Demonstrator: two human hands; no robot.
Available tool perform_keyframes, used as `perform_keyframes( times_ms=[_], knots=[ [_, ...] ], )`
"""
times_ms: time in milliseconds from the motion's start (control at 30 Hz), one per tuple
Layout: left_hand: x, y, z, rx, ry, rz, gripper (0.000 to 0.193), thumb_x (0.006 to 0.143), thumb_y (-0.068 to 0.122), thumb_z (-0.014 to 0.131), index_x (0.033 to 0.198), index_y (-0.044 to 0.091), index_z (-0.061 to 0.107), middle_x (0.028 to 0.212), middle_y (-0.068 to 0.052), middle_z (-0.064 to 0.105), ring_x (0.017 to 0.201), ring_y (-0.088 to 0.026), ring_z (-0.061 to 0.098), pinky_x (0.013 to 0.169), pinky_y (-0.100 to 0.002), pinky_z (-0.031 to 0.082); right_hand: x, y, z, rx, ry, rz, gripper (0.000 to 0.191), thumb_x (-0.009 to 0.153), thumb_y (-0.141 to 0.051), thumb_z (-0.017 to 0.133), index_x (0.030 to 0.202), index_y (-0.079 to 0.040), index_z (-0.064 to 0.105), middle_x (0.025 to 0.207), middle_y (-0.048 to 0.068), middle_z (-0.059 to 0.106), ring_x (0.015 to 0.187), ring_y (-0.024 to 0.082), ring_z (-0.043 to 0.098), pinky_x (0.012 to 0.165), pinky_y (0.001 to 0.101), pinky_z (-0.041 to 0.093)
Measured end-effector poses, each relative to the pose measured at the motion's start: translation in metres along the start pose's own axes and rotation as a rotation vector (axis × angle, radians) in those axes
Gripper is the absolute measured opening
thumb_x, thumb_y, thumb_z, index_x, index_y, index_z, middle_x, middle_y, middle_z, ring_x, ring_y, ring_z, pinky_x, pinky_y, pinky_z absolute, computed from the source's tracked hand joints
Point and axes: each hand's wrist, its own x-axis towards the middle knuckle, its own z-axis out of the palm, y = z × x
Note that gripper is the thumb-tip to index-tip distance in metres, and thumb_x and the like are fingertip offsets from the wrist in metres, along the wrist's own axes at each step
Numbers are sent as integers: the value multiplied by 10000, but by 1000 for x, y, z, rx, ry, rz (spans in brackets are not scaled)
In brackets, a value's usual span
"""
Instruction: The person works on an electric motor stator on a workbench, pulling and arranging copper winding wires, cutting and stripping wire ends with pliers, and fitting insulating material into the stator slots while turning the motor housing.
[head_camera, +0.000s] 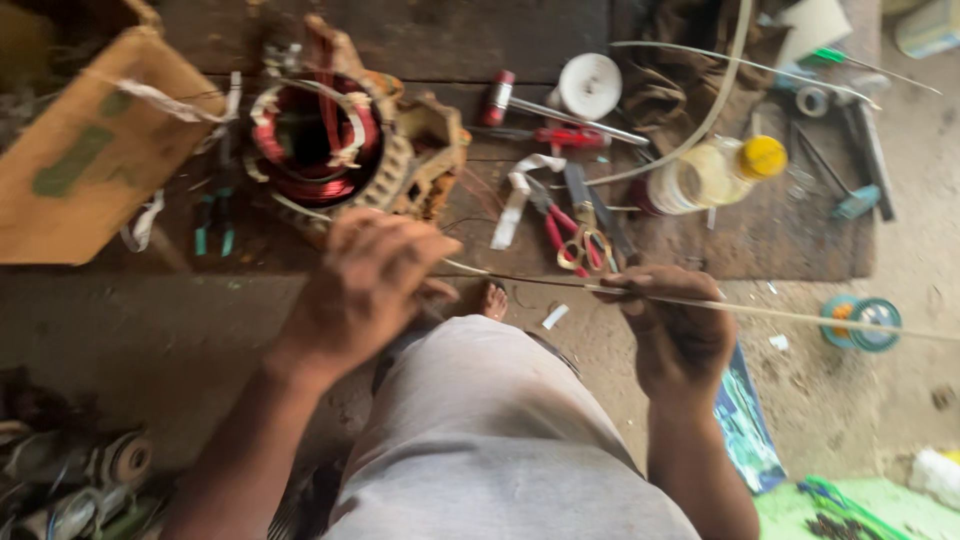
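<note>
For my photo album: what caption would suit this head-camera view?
Two bare hands, left and right, pinch a thin pale strip above a copper-wound motor stator.

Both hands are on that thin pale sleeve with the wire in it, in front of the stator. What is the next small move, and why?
Probably slide the left hand along the thin pale sleeve toward the right hand, which pinches it. A dark wire spans the gap between the hands, and the sleeve's long tail runs off to the right. The motor stator with its copper windings sits just beyond.
</note>
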Motion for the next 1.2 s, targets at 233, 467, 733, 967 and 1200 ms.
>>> perform_keyframes(
  times_ms=[233,467,733,967,1200],
  knots=[
    [-37,-62,-3,-83,209,-110,174,957,228,778,1075,145,681,1033,-9,690,1080,-230,669,1065,-442,482,14,32,72,-94,-161,23,164,1032,116,590,1181,50,606,1197,199,695,1170,273,710,1052,439,611],
    [-46,-77,-15,-244,287,-120,149,977,180,748,1082,126,657,1001,-37,681,966,-254,657,946,-434,494,14,35,105,-60,22,91,48,1123,-2,608,1148,39,603,1056,185,719,954,241,735,890,373,605],
    [-50,-92,-36,-391,328,-112,129,1016,147,712,1108,130,622,1026,-12,694,983,-231,682,903,-403,497,9,26,144,-43,28,66,117,1099,-71,601,1170,21,594,1097,167,699,973,244,727,888,368,593],
    [-60,-100,-39,-397,272,-32,147,976,188,740,1078,143,644,982,-23,701,907,-223,678,822,-404,496,-12,5,166,-85,59,54,144,1072,-15,628,1203,44,624,1148,188,720,999,258,748,924,380,615],
    [-66,-99,-38,-451,208,59,166,969,213,755,1083,146,655,908,-15,688,868,-208,669,828,-407,513,-35,18,189,-176,154,74,103,1075,6,636,1165,56,638,1027,193,738,914,246,746,865,376,616]
  ],
)
